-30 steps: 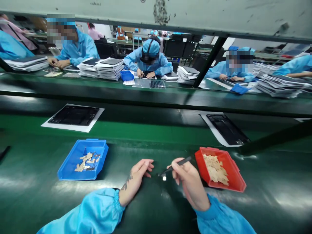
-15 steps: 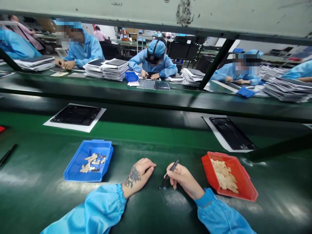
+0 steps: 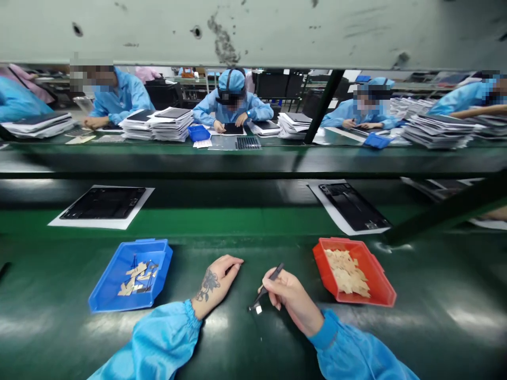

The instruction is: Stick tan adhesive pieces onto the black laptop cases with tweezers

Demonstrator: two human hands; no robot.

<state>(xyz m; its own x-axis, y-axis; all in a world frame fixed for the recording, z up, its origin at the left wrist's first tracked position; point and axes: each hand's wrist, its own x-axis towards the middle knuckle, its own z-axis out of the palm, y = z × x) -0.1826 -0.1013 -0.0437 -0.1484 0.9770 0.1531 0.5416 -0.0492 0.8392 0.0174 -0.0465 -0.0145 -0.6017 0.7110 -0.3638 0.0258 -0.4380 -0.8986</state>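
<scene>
A glossy dark green worktop (image 3: 59,338) fills the foreground, catching pale reflections from overhead light. Beyond it runs a brighter green conveyor belt (image 3: 237,220), and behind that a raised dark green shelf (image 3: 245,158) spans the full width. A stained, grey-white panel (image 3: 253,31) hangs across the top of the view, with a black slanted strut (image 3: 322,103) beneath it. Across the line, people in blue smocks and caps sit at a further bench (image 3: 277,138) stacked with piles of flat trays (image 3: 166,122). More benches and dark chairs recede behind them.

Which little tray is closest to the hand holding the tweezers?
The red tray, just beside the right hand. The blue tray lies farther off, beyond the left hand.
</scene>
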